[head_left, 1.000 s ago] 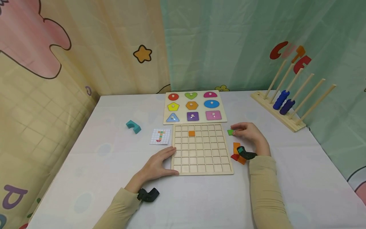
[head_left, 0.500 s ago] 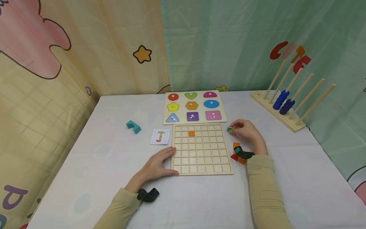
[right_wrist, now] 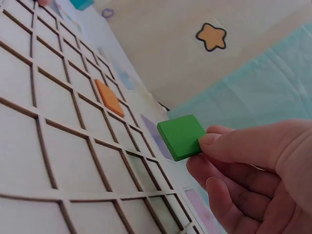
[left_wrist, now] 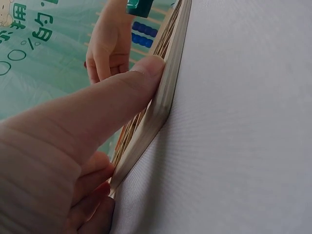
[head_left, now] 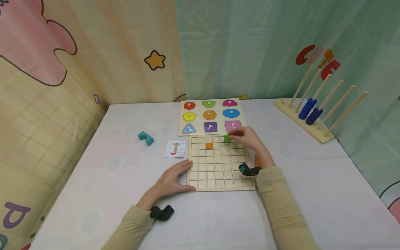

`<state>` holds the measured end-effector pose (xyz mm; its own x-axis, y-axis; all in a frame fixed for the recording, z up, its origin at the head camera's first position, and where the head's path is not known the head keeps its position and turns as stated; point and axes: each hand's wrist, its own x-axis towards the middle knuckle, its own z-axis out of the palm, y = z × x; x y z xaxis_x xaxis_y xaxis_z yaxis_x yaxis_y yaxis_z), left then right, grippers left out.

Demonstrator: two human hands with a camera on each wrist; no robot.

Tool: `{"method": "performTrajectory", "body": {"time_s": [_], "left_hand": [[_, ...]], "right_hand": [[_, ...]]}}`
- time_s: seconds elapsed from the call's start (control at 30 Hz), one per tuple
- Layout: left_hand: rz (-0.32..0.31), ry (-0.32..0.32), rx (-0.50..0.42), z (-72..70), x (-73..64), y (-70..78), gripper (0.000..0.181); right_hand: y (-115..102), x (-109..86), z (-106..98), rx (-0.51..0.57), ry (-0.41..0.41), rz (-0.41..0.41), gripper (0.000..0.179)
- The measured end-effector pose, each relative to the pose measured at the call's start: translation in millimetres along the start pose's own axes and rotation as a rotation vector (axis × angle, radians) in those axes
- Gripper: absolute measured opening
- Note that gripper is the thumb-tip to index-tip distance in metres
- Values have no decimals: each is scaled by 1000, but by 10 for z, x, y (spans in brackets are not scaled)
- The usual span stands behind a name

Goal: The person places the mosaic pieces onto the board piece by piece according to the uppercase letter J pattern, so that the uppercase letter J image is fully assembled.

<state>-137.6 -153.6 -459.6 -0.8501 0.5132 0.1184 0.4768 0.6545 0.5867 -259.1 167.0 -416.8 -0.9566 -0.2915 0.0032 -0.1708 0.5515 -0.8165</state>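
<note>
Thumb and fingertips of my right hand (head_left: 247, 138) pinch a green square tile (right_wrist: 180, 135) by one edge. It is held above the far rows of a wooden grid board (head_left: 215, 175). One orange square tile (head_left: 209, 145) lies in a cell near the board's far edge, left of the green one. My left hand (head_left: 171, 180) rests at the board's near left corner. Its straight thumb (left_wrist: 122, 87) lies on the near rim, and the fingers touch the left side. Left of the board lies a pattern card (head_left: 175, 149) with a coloured figure on a grid.
Behind the grid board lies a shape puzzle (head_left: 199, 125) with knobbed pieces. A teal arch-shaped block (head_left: 146, 138) sits at the left. At the back right stands a wooden peg rack (head_left: 307, 123) with blue beads. An orange piece (head_left: 257, 160) shows partly beside my right forearm.
My right hand has picked the green tile up from the table right of the board and carried it left over the board. My left hand stays where it was.
</note>
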Motion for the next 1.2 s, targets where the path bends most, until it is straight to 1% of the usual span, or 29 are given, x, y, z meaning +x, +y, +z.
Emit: {"method": "performTrajectory", "body": {"time_s": [0.13,0.27,0.37,0.47,0.6,0.73,0.9,1.07,1.2], "left_hand": [[4,1,1,1,0,-2,88],[8,-1,5,7,3,-7,88],[11,-2,7,10,5,-9,88],[9,0,6,11,6,-7,89],[8,-1,10,12,13,-3,89],[11,-2,12,15,19,-3,89],[11,0,12,14,18,-7,89],[5,0,10,7,10,-3,88],[-4,-4,12,0,6,7,88]], "right_hand": [[-46,42,182,-45,-23,-22,21],[-54,53,305,-79,-10,-41,17],[-24,72,376,-110,-2,-34,16],[8,86,430,-145,-17,-48,17],[-2,77,432,-151,-21,-42,23],[-60,40,310,-83,-23,-16,31],[-152,-62,18,-5,-27,-41,36],[-206,-211,-277,13,-35,-53,44],[-166,-353,-483,27,-36,-44,49]]}}
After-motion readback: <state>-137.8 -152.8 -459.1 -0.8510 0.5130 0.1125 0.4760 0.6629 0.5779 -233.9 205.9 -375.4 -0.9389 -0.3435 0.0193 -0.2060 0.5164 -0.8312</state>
